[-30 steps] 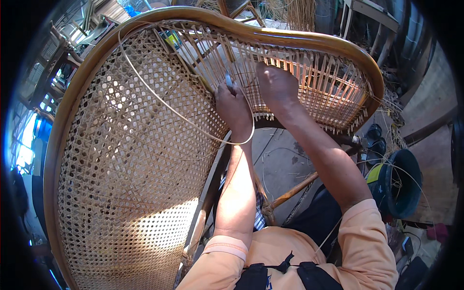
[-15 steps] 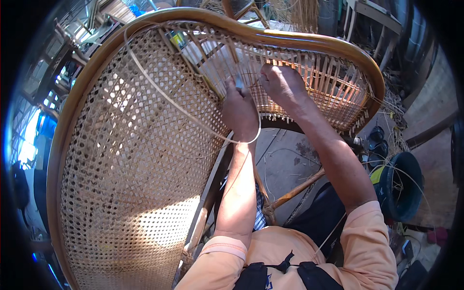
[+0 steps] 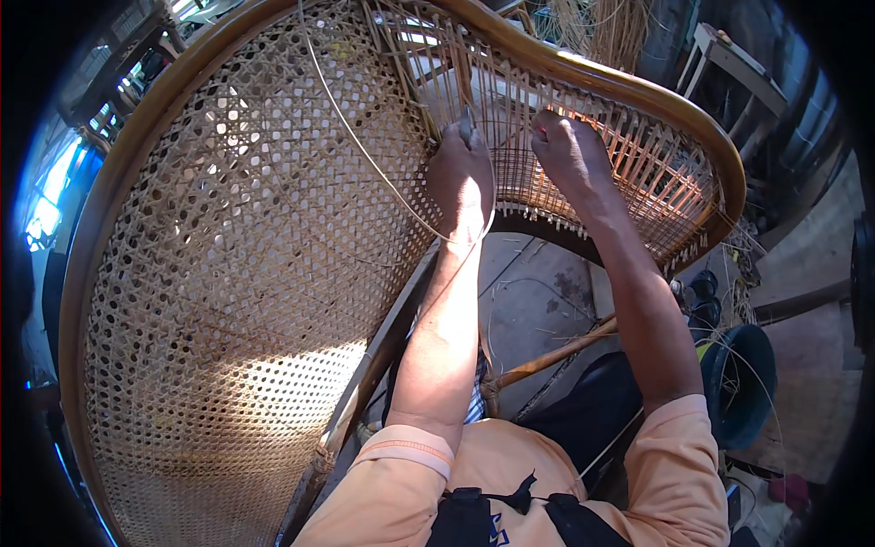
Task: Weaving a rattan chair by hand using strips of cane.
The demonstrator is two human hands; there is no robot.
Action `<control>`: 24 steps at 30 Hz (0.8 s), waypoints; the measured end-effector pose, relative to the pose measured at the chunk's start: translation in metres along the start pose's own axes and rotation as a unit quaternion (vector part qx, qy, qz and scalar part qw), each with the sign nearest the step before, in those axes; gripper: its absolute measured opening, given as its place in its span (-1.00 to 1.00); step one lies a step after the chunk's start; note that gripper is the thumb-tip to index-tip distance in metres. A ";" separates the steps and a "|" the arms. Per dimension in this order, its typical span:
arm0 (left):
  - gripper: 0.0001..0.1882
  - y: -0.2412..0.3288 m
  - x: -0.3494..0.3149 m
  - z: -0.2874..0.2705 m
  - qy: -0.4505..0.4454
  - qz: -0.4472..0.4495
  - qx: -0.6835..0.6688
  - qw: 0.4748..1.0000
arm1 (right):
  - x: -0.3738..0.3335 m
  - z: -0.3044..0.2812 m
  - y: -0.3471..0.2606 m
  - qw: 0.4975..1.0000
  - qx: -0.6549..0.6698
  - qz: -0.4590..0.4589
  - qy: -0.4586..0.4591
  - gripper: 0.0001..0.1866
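A large caned panel (image 3: 228, 255) with a curved, glossy brown wooden frame (image 3: 629, 77) stands before me. Its left part is densely woven in open holes; toward the right, bare upright strands (image 3: 497, 82) cross a finer lattice. My left hand (image 3: 458, 178) is closed on a small grey flat-tipped tool (image 3: 466, 128), beside the boundary of dense weave and loose strands. A long pale cane strand (image 3: 365, 155) loops down over that wrist. Farther right, my right hand (image 3: 574, 155) is a closed fist against the lattice; a small red spot shows at its fingers, but what it grips is hidden.
At the right sits a dark teal bucket (image 3: 743, 383) with loose cane strands around it. A bundle of raw cane (image 3: 606, 32) hangs at the back, near a wooden stool (image 3: 729, 64). A wooden rung (image 3: 556, 356) crosses in front of my legs.
The whole view has shifted, the panel now reaching past the top edge. My right hand has moved away from my left, toward the right. Both hands stay closed.
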State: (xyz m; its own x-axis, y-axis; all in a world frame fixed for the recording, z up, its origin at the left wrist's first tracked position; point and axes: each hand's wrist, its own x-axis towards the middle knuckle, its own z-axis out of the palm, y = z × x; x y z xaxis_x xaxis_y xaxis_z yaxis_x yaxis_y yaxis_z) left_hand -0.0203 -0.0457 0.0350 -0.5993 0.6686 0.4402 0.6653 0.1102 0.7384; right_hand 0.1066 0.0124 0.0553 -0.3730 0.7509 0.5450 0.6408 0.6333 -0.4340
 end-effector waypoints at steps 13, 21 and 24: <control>-0.79 0.003 0.002 0.004 0.046 -0.006 0.012 0.999 | 0.000 0.009 -0.004 0.998 -0.061 0.024 0.006 -0.81; -0.80 -0.002 0.000 0.001 0.014 0.039 0.044 0.998 | -0.003 0.012 0.003 0.997 -0.069 0.019 0.009 -0.81; -0.79 0.003 -0.009 0.002 0.046 0.055 0.080 0.994 | -0.003 0.008 0.005 0.999 -0.053 0.008 0.000 -0.80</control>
State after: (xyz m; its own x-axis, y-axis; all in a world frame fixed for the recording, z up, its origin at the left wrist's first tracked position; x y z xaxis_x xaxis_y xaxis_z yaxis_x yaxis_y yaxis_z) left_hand -0.0123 -0.0504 0.0320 -0.5528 0.6132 0.5643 0.7865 0.1603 0.5964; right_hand 0.1055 0.0149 0.0462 -0.3620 0.7608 0.5387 0.7138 0.5979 -0.3647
